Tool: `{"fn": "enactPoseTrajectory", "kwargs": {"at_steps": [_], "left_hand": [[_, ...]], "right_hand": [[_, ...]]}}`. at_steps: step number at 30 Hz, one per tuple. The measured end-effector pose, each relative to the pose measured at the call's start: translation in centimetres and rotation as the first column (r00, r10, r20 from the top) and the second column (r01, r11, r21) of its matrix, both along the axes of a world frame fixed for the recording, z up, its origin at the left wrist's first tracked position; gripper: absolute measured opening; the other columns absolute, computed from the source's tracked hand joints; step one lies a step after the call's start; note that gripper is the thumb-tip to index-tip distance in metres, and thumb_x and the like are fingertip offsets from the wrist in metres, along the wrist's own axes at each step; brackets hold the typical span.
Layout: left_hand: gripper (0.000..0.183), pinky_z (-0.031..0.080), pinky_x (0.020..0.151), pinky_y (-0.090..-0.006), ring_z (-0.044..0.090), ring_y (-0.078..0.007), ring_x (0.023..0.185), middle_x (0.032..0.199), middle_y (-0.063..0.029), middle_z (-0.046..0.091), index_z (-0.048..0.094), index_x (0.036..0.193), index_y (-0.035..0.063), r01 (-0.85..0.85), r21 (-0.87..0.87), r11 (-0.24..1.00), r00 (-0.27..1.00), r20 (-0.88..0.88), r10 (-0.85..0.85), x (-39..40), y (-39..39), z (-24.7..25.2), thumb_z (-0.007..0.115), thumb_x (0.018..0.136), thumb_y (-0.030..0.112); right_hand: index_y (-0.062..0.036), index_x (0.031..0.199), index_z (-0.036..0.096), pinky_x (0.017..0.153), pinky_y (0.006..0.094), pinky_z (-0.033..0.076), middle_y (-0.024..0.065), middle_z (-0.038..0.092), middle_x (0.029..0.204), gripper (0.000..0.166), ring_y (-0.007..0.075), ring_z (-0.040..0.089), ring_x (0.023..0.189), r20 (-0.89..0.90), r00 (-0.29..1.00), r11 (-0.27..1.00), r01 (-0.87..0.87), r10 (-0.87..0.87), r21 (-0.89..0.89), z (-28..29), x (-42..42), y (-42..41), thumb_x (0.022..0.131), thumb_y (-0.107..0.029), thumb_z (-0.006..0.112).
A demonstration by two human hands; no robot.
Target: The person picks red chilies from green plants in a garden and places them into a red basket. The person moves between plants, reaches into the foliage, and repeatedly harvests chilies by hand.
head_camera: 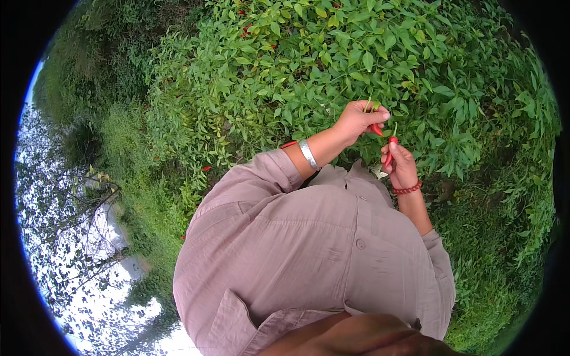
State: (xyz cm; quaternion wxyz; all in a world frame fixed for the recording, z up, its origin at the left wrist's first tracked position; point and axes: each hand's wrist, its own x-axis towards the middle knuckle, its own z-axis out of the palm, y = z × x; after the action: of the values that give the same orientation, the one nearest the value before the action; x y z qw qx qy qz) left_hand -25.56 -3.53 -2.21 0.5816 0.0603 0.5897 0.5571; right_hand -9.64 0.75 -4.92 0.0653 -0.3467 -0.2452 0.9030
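My left hand (361,119), with a silver bracelet at the wrist, is closed around a red chili pepper (376,130) whose red tip shows below the fingers; a green stem and a bit of leaf stick out above the thumb. Just to its right and lower, my right hand (401,165) wears a red beaded bracelet (407,188) and pinches another red chili pepper (389,156) by its upper part, its green stem pointing up. The two hands are close together in front of leafy green pepper plants (311,75).
Red peppers (246,30) hang among the foliage at the upper left, and one (206,168) shows low beside my left sleeve. Dense weeds (485,267) grow at the right. Trees and thin branches (95,200) stand at the far left.
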Motion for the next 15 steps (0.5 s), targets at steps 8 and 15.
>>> {"fn": "enactPoseTrajectory", "kwargs": {"at_steps": [8, 15], "left_hand": [[0.019, 0.042, 0.051, -0.0211, 0.050, -0.0087, 0.058, 0.067, -0.0010, 0.051, 0.050, 0.084, 0.0041, -0.061, 0.117, 0.991, 0.995, 0.084, 0.052, -1.3, -1.6, 2.7, 0.061, 0.072, 0.014], [0.009, 0.047, 0.061, -0.0313, 0.057, -0.0189, 0.074, 0.083, -0.0087, 0.057, 0.051, 0.082, 0.0059, -0.518, 0.230, 0.824, 0.845, 0.288, 0.451, -8.8, -4.0, 2.1, 0.053, 0.073, 0.007]], "right_hand": [[0.0021, 0.070, 0.056, 0.040, 0.0188, 0.037, 0.0025, 0.055, 0.058, 0.015, 0.0065, 0.048, 0.045, 0.257, 0.908, 0.511, -0.401, 0.329, 0.760, 4.0, -7.1, 1.6, 0.072, -0.012, 0.058], [0.0009, 0.096, 0.055, 0.052, 0.0182, 0.042, 0.0057, 0.059, 0.075, 0.029, 0.0060, 0.052, 0.058, 0.086, 0.957, 0.623, -0.248, 0.278, 0.742, 7.2, -14.0, 2.8, 0.071, -0.013, 0.061]]}}
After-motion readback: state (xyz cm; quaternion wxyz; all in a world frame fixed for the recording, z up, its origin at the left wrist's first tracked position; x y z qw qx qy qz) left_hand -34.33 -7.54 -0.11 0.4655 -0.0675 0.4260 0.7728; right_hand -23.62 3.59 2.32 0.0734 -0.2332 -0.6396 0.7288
